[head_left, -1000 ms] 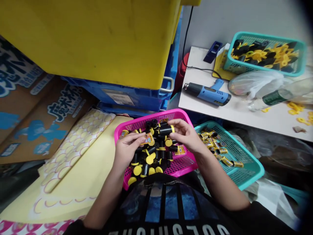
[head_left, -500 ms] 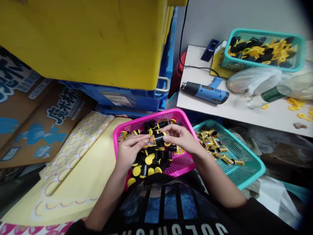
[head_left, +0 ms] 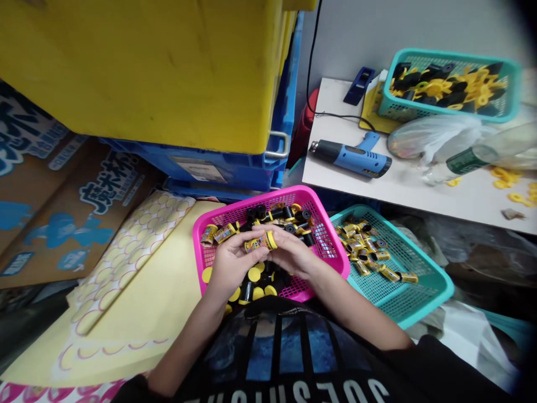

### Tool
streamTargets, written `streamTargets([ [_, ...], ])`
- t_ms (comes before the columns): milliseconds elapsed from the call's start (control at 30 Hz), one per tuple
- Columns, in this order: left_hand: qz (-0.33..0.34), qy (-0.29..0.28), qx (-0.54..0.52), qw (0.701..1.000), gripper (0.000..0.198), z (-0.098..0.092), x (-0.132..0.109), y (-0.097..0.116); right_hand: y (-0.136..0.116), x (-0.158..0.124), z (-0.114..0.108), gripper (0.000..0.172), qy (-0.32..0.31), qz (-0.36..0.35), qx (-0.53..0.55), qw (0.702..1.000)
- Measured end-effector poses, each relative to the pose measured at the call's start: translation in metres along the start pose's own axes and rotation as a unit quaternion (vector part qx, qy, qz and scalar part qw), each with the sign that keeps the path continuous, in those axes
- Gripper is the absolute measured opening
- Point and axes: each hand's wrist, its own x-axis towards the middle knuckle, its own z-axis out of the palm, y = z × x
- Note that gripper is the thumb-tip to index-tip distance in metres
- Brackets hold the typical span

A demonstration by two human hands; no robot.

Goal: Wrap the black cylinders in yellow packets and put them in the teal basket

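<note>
A pink mesh basket [head_left: 331, 246] on my lap holds several small black cylinders with yellow caps. Over its middle, my left hand [head_left: 229, 260] and my right hand [head_left: 291, 252] meet and both pinch one small cylinder [head_left: 260, 242] wrapped in a yellow printed label. The cylinder lies sideways between my fingertips. To the right, a teal mesh basket [head_left: 428, 285] contains several labelled cylinders [head_left: 369, 249].
Sheets of round yellow stickers [head_left: 126, 246] lie to the left. Stacked yellow [head_left: 146, 67] and blue crates [head_left: 201, 162] loom ahead. A white table [head_left: 403, 190] carries a blue heat gun [head_left: 350, 157], a plastic bag [head_left: 432, 140] and another teal basket [head_left: 451, 84] of yellow and black parts.
My hands came together and moved down toward me. The black cylinder from my right hand and the label from my left are now one labelled cylinder held by both.
</note>
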Motion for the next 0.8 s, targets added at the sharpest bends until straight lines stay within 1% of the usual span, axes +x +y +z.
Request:
streamTargets([
  [33,0.004,0.003,-0.002,1.0,0.029,0.001,0.0,0.0,0.003,0.0,0.002,0.045,-0.008,0.014,0.029,0.999],
  [100,0.011,0.007,0.001,1.0,0.028,0.002,0.0,0.0,0.006,0.001,0.003,0.044,-0.009,0.013,0.06,0.998],
  [267,0.011,0.01,0.016,1.0,0.027,0.001,-0.002,-0.004,0.011,0.003,0.002,0.036,-0.016,0.012,0.075,0.997],
  [367,0.006,0.008,0.024,1.0,0.028,0.002,-0.004,-0.005,0.012,0.005,0.002,0.036,-0.022,0.017,0.068,0.997],
  [433,0.004,-0.004,0.035,0.999,0.028,0.0,-0.006,-0.002,0.005,0.004,-0.002,0.04,-0.036,0.025,0.039,0.998],
  [500,0.01,-0.007,0.061,0.998,0.028,-0.008,-0.009,0.006,-0.009,0.0,-0.011,0.046,-0.04,0.018,-0.02,0.999],
  [533,0.016,0.001,0.081,0.997,0.03,-0.015,-0.011,0.01,-0.018,-0.004,-0.018,0.047,-0.024,0.004,-0.071,0.997],
  [567,0.029,0.024,0.099,0.994,0.032,-0.024,-0.012,0.015,-0.026,-0.009,-0.026,0.045,0.003,-0.009,-0.14,0.99],
  [600,0.036,0.044,0.12,0.991,0.035,-0.033,-0.013,0.019,-0.034,-0.015,-0.035,0.041,0.031,-0.015,-0.228,0.973],
  [633,0.039,0.062,0.137,0.988,0.035,-0.042,-0.014,0.021,-0.04,-0.022,-0.043,0.035,0.048,-0.009,-0.325,0.945],
  [667,0.034,0.072,0.136,0.988,0.035,-0.05,-0.016,0.022,-0.043,-0.03,-0.05,0.029,0.05,0.01,-0.419,0.907],
  [700,0.013,0.072,0.108,0.991,0.035,-0.056,-0.017,0.021,-0.043,-0.037,-0.055,0.025,0.036,0.035,-0.496,0.867],
  [733,-0.016,0.066,0.059,0.996,0.036,-0.059,-0.019,0.019,-0.041,-0.044,-0.057,0.022,0.016,0.057,-0.547,0.835],
  [767,-0.052,0.054,-0.002,0.997,0.037,-0.058,-0.021,0.016,-0.038,-0.049,-0.056,0.021,0.001,0.07,-0.571,0.818],
  [800,-0.089,0.039,-0.068,0.993,0.04,-0.055,-0.023,0.012,-0.034,-0.052,-0.052,0.02,0.0,0.071,-0.571,0.818],
])
